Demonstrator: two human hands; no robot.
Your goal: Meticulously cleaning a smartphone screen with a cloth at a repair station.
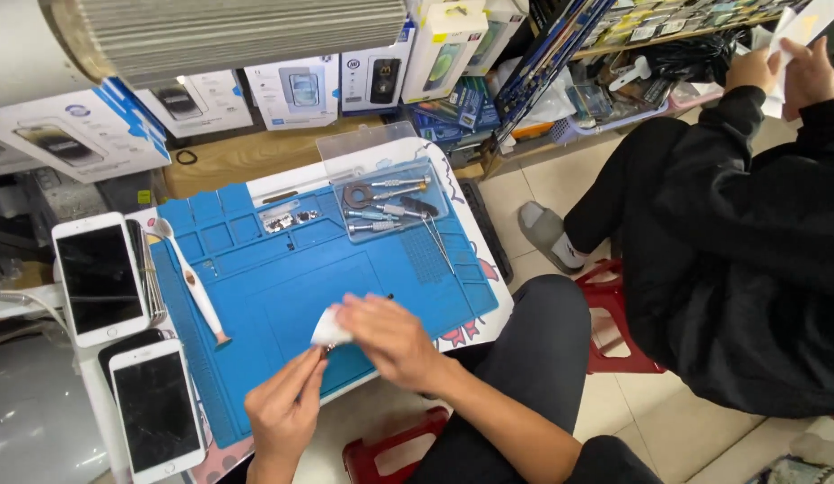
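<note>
Here the right hand (390, 336) pinches a white wipe (330, 330) over the blue mat (282, 269), just above the left hand (287, 403). The left hand's fingers close on a thin tool (324, 351) whose tip points up into the wipe, touching it.

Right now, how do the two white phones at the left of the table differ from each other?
The upper white phone lies further from the person, beside the blue mat's far left edge; the lower white phone lies nearer, by the left hand. The upper phone rests on a stack of other devices; the lower one overlaps a dark phone. The lower phone's glass looks cracked; the upper's looks smooth. Both lie face up with dark screens.
</note>
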